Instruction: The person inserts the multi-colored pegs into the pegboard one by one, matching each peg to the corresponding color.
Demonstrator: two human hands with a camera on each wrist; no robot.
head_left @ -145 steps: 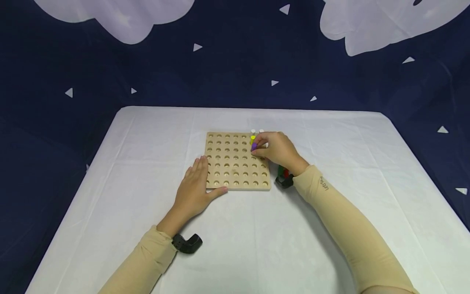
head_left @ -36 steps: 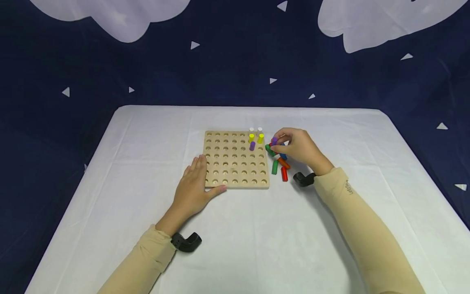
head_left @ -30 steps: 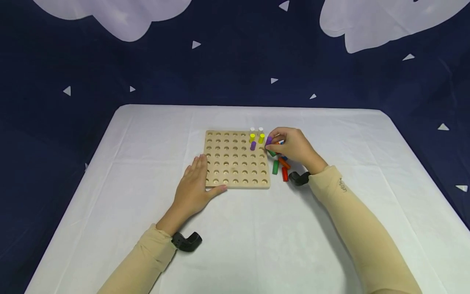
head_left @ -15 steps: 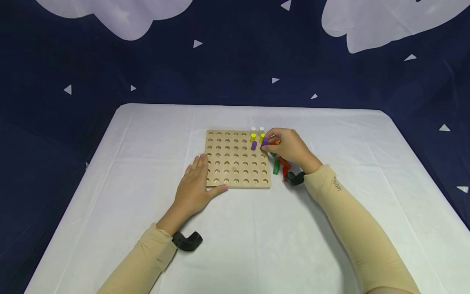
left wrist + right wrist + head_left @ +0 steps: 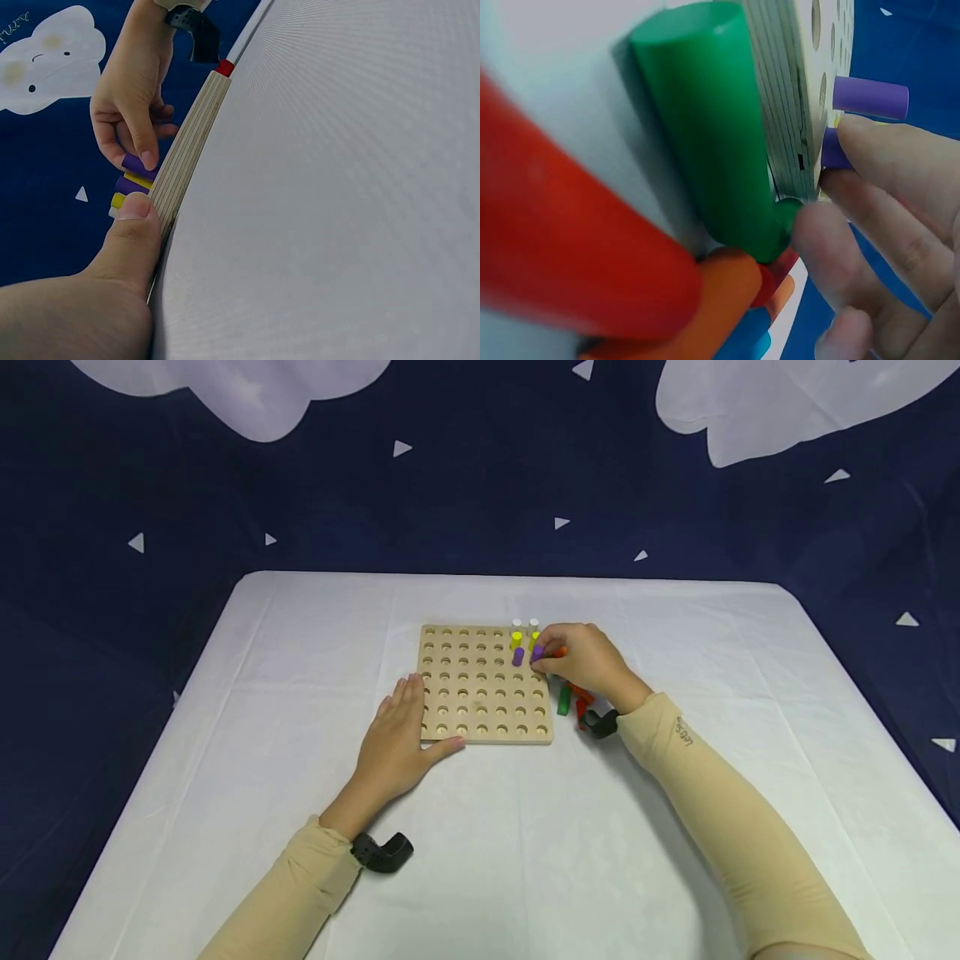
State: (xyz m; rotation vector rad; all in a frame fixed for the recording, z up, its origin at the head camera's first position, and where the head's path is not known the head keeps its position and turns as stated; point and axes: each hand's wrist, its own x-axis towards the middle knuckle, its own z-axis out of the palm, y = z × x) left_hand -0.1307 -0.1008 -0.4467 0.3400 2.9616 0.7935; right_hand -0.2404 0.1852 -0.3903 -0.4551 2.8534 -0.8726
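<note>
A square wooden pegboard with rows of round holes lies on the white table. My left hand rests along its left edge, fingers straight and thumb at the front edge. My right hand pinches a purple peg between thumb and fingers at the right column, third row from the back. In the right wrist view that peg meets the board's face. Another purple peg stands one hole to the left. Behind stand two yellow pegs and two white pegs.
Loose pegs lie right of the board, partly hidden under my right hand: a green peg, a red peg, orange ones and, in the right wrist view, a blue one. A dark patterned cloth hangs behind the table.
My right hand has brought the second purple peg leftward from the loose pile to the board's right column, then slightly lower. Earlier it placed the first purple peg. My left hand stays put.
</note>
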